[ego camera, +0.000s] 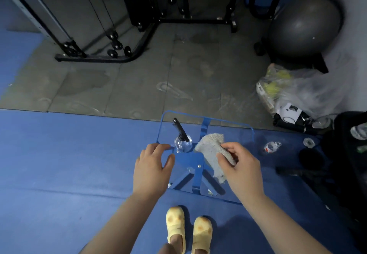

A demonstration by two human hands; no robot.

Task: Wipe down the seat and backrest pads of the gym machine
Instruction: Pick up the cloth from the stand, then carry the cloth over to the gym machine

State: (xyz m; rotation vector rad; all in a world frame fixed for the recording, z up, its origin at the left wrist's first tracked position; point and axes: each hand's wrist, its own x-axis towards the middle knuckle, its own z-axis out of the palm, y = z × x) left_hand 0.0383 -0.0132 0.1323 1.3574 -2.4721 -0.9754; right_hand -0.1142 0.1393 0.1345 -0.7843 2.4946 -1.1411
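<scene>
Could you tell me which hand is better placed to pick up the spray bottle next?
The left hand: it is open, holds nothing, and hovers just beside the spray bottle. The right hand already grips the grey cloth.

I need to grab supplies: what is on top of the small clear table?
A clear spray bottle with a black nozzle stands on the table. The right hand holds a grey cloth over it; the spot beneath is covered.
</scene>
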